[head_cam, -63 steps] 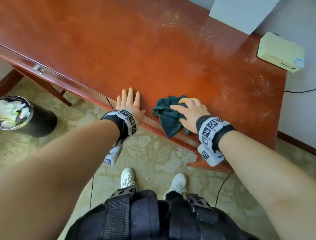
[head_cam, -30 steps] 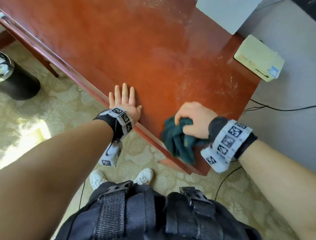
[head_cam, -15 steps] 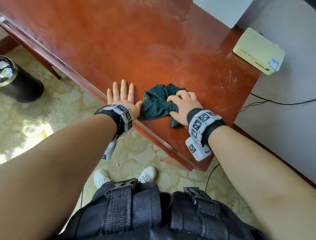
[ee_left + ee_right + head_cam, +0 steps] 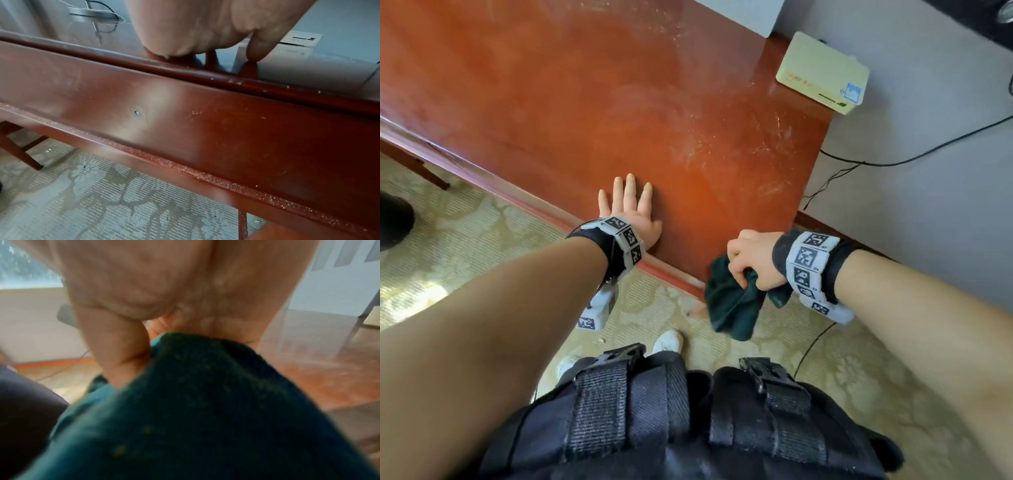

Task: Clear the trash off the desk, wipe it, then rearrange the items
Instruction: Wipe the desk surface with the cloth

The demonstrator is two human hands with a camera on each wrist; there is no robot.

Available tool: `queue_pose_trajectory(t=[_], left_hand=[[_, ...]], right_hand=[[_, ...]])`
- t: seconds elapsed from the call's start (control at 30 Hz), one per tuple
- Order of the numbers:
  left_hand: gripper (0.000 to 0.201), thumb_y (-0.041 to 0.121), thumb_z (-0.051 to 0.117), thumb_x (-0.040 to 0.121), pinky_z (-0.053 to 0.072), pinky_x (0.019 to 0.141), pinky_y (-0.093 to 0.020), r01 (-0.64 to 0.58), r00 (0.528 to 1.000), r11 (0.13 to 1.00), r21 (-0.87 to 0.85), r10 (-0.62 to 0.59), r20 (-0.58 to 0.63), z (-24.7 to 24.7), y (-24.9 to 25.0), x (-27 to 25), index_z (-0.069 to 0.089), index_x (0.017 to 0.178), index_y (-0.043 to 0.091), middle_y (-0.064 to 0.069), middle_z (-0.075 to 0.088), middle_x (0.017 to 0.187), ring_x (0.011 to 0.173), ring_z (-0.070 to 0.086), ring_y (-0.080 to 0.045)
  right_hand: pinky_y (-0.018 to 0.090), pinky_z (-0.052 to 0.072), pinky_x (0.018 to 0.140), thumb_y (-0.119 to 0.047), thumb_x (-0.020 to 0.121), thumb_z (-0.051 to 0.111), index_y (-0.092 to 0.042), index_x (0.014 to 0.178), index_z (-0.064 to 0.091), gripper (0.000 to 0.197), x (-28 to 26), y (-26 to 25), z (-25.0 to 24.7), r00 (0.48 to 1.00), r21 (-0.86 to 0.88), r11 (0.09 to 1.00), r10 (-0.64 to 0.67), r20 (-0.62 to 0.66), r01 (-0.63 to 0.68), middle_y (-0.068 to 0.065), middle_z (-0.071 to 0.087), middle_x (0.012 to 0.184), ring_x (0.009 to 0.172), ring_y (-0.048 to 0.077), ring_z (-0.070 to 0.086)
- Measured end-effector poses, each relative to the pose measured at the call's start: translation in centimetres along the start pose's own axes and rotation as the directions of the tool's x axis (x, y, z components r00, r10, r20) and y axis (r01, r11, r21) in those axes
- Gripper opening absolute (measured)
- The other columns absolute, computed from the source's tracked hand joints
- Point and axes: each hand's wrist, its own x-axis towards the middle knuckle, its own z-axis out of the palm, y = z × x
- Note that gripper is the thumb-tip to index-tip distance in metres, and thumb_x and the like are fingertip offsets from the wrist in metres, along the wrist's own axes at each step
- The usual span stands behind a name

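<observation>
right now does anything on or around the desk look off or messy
Yes. Pale streaks and specks mark the desk top near its right end, below the cream box, and crumbs line the lower front rail in the left wrist view. The cloth, gripped by the right hand, hangs off the desk's corner.

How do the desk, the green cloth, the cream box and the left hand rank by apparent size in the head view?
1. desk
2. green cloth
3. cream box and left hand look alike; the hands sit nearer the camera, so unranked.
</observation>
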Motion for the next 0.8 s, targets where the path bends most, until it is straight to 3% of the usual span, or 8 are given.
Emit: queue_pose_trajectory(t=[0.07,0.13,0.23,0.37,0.43,0.5,0.7,0.8], left_hand=[[0.067,0.044,0.027,0.097,-0.010,0.117,-0.046,0.003,1.000,1.000,0.014,-0.003,-0.005,0.0,-0.1,0.0,-0.009,0.149,0.022,-0.007,-0.021,0.155,0.143,-0.020,-0.025],[0.068,0.047,0.026,0.097,-0.009,0.117,-0.045,-0.011,1.000,0.999,0.040,0.011,-0.003,0.1,-0.3,0.0,-0.011,0.149,0.023,-0.006,-0.022,0.155,0.143,-0.020,-0.024],[0.067,0.050,0.022,0.097,-0.008,0.117,-0.045,-0.022,1.000,0.997,0.080,0.023,-0.005,0.2,-0.6,0.0,-0.012,0.149,0.024,-0.006,-0.022,0.155,0.144,-0.019,-0.025],[0.067,0.050,0.022,0.097,-0.008,0.116,-0.045,-0.020,1.000,0.996,0.087,0.020,-0.001,0.2,-0.5,0.0,-0.013,0.148,0.023,-0.006,-0.021,0.155,0.144,-0.018,-0.025],[0.067,0.050,0.023,0.097,-0.007,0.116,-0.045,-0.021,1.000,0.996,0.084,0.022,-0.013,0.2,-0.6,0.0,-0.012,0.149,0.024,-0.006,-0.020,0.156,0.144,-0.018,-0.025],[0.068,0.050,0.023,0.097,-0.007,0.116,-0.045,-0.018,1.000,0.995,0.098,0.020,-0.013,0.2,-0.6,0.0,-0.012,0.148,0.024,-0.006,-0.020,0.156,0.144,-0.017,-0.025],[0.068,0.051,0.022,0.097,-0.007,0.116,-0.045,-0.025,1.000,0.994,0.104,0.025,-0.004,0.2,-0.6,0.1,-0.013,0.148,0.023,-0.007,-0.022,0.155,0.144,-0.018,-0.025],[0.068,0.051,0.020,0.097,-0.008,0.117,-0.045,-0.019,1.000,0.993,0.117,0.018,0.013,0.2,-0.6,0.2,-0.015,0.148,0.023,-0.006,-0.023,0.155,0.143,-0.019,-0.025]], right_hand=[[0.034,0.049,0.076,-0.007,0.079,0.053,-0.026,0.080,0.062,0.020,-1.2,1.2,-0.3,0.983,-0.082,0.993,0.091,0.158,-0.079,-0.007,0.050,0.101,0.105,0.019,0.042],[0.030,0.048,0.065,-0.009,0.077,0.053,-0.027,0.067,0.059,0.021,-2.5,2.9,-0.8,0.964,-0.041,0.972,0.234,0.123,-0.231,-0.003,0.060,0.097,0.101,0.021,0.050],[0.039,0.047,0.088,-0.012,0.080,0.054,-0.032,0.077,0.059,0.021,-3.8,5.3,-1.8,0.894,0.241,0.896,0.416,-0.166,-0.372,-0.004,0.051,0.105,0.106,0.023,0.045],[0.036,0.027,0.106,-0.016,0.085,0.055,-0.030,0.108,0.060,0.028,-1.5,3.4,-2.5,0.709,0.512,0.846,0.453,-0.540,-0.151,0.005,0.042,0.128,0.123,0.029,0.034],[0.035,0.022,0.109,-0.020,0.090,0.051,-0.027,0.130,0.051,0.041,1.1,0.7,-2.3,0.751,0.472,0.876,0.375,-0.543,-0.097,0.007,0.034,0.140,0.131,0.029,0.027],[0.041,0.019,0.112,-0.030,0.093,0.049,-0.031,0.141,0.034,0.051,3.3,-1.6,-1.5,0.807,0.353,0.921,0.331,-0.489,-0.164,0.003,0.021,0.150,0.139,0.028,0.014],[0.041,0.031,0.104,-0.030,0.094,0.047,-0.029,0.136,0.034,0.044,3.1,0.8,1.3,0.687,0.393,0.867,0.487,-0.540,-0.305,0.002,0.026,0.145,0.132,0.029,0.024],[0.040,0.034,0.102,-0.023,0.092,0.050,-0.024,0.132,0.040,0.041,1.0,4.0,2.9,0.573,0.576,0.700,0.698,-0.429,-0.422,0.008,0.031,0.142,0.127,0.034,0.031]])
